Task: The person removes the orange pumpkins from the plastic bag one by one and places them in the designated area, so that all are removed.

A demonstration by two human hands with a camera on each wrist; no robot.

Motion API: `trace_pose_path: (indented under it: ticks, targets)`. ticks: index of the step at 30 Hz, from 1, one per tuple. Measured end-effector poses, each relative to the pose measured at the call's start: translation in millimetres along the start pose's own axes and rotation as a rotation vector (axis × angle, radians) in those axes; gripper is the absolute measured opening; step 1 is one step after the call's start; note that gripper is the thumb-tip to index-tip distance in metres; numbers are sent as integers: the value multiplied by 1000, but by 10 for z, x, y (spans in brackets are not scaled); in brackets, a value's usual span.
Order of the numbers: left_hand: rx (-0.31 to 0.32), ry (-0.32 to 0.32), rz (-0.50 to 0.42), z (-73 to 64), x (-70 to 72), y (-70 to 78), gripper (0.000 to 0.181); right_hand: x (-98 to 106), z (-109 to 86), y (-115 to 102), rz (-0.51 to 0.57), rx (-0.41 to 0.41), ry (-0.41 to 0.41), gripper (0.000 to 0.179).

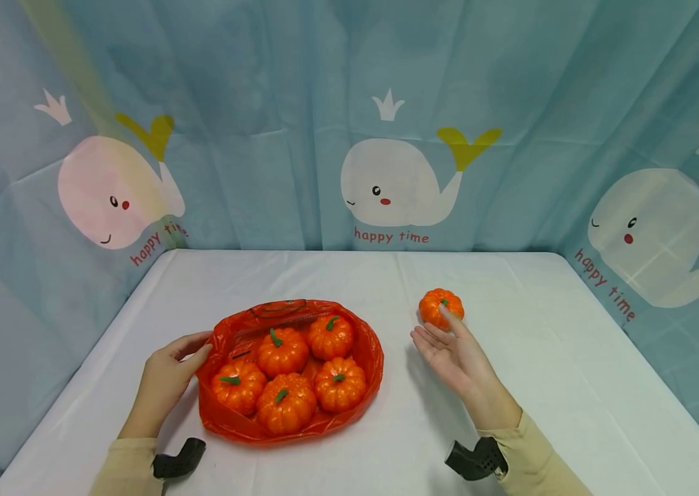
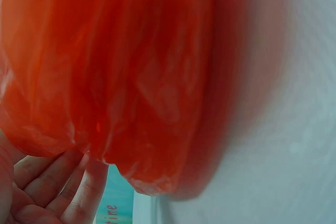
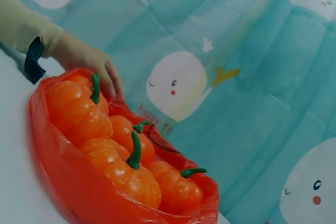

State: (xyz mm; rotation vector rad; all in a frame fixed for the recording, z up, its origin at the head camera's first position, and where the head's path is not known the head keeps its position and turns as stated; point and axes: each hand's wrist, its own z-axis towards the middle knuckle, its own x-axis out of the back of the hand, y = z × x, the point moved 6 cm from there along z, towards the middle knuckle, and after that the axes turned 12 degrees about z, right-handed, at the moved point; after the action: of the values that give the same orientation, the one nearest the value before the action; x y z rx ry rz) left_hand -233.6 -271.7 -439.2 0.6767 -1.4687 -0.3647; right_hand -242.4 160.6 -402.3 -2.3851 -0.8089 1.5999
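Observation:
A red plastic bag lies wide open on the table and holds several small orange pumpkins with green stems. My left hand pinches the bag's left rim between thumb and fingers. In the left wrist view the bag's side fills much of the picture, above the fingers. My right hand is held palm up with its fingers extended, holding nothing. Just beyond its fingertips a single pumpkin sits outside the bag, partly covered by the thumb; whether they touch I cannot tell.
A white cloth covers the table. Behind and along the sides hangs a blue-green curtain printed with whales. Black devices are strapped to the left wrist and the right wrist.

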Motion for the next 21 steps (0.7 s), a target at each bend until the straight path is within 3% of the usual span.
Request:
trace_pose_path:
  ticks: [21]
  targets:
    - [10,-7,-19,19,-15,-22,58,-37,-2,89,-254,99,-51,68]
